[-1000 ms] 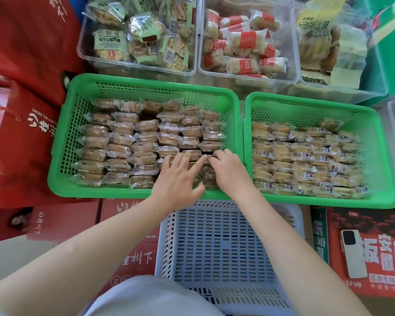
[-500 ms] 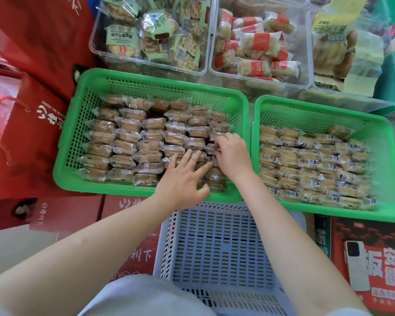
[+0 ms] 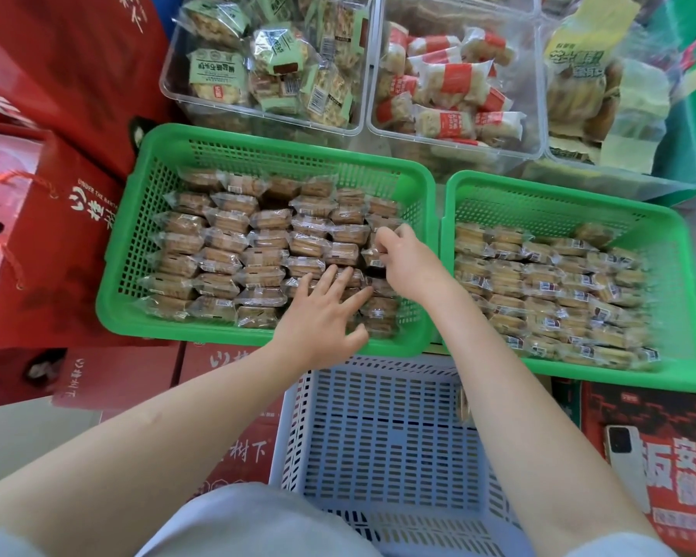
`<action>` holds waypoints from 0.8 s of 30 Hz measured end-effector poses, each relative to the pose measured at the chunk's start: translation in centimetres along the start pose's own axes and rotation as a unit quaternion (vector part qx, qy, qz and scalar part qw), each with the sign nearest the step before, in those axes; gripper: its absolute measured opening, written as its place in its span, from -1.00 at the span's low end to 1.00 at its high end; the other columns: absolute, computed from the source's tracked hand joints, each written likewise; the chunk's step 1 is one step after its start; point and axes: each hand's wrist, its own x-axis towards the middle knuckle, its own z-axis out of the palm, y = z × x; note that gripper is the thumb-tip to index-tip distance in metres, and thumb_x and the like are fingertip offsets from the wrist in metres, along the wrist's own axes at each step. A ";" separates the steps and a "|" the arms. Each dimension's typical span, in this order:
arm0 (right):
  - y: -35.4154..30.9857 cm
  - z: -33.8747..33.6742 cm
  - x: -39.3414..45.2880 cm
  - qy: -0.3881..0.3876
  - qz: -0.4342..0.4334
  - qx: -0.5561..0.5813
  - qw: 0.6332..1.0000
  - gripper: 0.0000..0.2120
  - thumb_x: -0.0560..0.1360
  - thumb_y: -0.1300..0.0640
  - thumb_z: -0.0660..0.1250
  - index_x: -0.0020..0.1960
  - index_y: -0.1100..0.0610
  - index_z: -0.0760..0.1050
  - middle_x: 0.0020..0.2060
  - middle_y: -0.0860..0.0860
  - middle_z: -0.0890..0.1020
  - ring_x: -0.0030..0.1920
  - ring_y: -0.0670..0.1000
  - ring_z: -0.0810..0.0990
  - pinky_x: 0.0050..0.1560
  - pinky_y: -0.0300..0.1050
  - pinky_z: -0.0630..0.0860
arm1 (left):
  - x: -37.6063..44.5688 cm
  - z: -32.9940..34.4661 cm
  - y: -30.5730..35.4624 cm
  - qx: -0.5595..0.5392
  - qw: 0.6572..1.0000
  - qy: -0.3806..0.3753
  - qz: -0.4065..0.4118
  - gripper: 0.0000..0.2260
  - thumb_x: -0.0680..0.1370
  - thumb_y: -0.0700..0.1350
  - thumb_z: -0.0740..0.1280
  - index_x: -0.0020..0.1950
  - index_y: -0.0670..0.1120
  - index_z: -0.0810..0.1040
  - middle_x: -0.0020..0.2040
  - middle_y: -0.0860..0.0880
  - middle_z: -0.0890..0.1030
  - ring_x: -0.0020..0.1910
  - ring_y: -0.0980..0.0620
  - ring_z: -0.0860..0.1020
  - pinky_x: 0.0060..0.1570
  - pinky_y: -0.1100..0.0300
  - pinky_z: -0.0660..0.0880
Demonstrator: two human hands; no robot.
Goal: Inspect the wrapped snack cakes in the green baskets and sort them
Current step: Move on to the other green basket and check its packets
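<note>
Your left hand (image 3: pixel 318 315) lies flat, fingers spread, on the snack cakes (image 3: pixel 258 251) in the left green basket (image 3: pixel 145 219). Your right hand (image 3: pixel 402 263) pinches one wrapped cake (image 3: pixel 374 257) there.

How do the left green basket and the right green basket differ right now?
Both hands work in the left green basket: the left hand lies flat on cakes, the right hand pinches one. No hand is in the right green basket. The left basket's cakes reach its back wall; the right's leave a bare back strip. Both hold wrapped cakes in rows.

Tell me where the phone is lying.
In the head view, the phone lies at the lower right on a red box, right of the blue basket and below the right green basket.
</note>
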 end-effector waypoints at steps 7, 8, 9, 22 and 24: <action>-0.7 -2.8 -3.8 0.120 -0.010 -0.002 0.993 -0.89 0.60 0.34 0.18 -0.02 0.16 0.35 -0.04 0.06 0.43 -0.02 0.10 0.41 0.01 0.05 0.45 | 0.0 0.0 -0.1 0.002 1.000 0.002 0.003 -0.41 0.62 0.23 -0.02 0.65 0.19 0.00 0.67 -0.09 -0.06 0.64 -0.10 -0.14 0.57 -0.20 -0.16; -0.8 -3.1 -5.0 0.142 -0.005 0.008 0.990 -0.90 0.61 0.32 0.18 -0.04 0.15 0.34 -0.07 0.05 0.43 -0.05 0.09 0.42 -0.04 0.02 0.44 | 0.0 0.1 -0.1 0.003 1.000 0.002 0.004 -0.41 0.62 0.23 -0.02 0.65 0.19 0.00 0.67 -0.09 -0.06 0.64 -0.10 -0.14 0.57 -0.20 -0.16; -0.9 -3.3 -6.3 0.168 0.007 0.022 0.986 -0.90 0.62 0.29 0.18 -0.05 0.15 0.33 -0.10 0.03 0.43 -0.09 0.08 0.43 -0.10 -0.01 0.43 | 0.0 0.1 -0.1 0.004 1.000 0.003 0.006 -0.41 0.62 0.24 -0.03 0.65 0.19 0.00 0.67 -0.09 -0.07 0.64 -0.10 -0.15 0.56 -0.21 -0.15; -4.5 -0.3 -18.0 0.262 0.201 0.466 0.821 -0.97 0.63 0.22 0.25 0.00 0.13 0.42 -0.15 0.02 0.50 -0.13 0.01 0.48 -0.02 -0.20 0.46 | -7.4 -3.7 2.9 -0.619 0.777 0.076 -0.086 -0.73 0.69 0.08 0.20 0.25 0.04 0.61 0.24 0.03 0.64 0.29 0.03 0.55 0.31 -0.02 0.47; -5.9 0.4 -18.8 0.238 0.204 0.575 0.756 -0.94 0.62 0.23 0.24 -0.03 0.14 0.44 -0.13 0.08 0.54 -0.10 0.07 0.54 0.00 0.02 0.54 | -9.9 -4.3 3.2 -0.732 0.676 0.036 -0.076 -0.77 0.65 0.07 0.30 0.22 0.03 0.63 0.17 -0.02 0.69 0.14 0.01 0.63 0.10 -0.04 0.61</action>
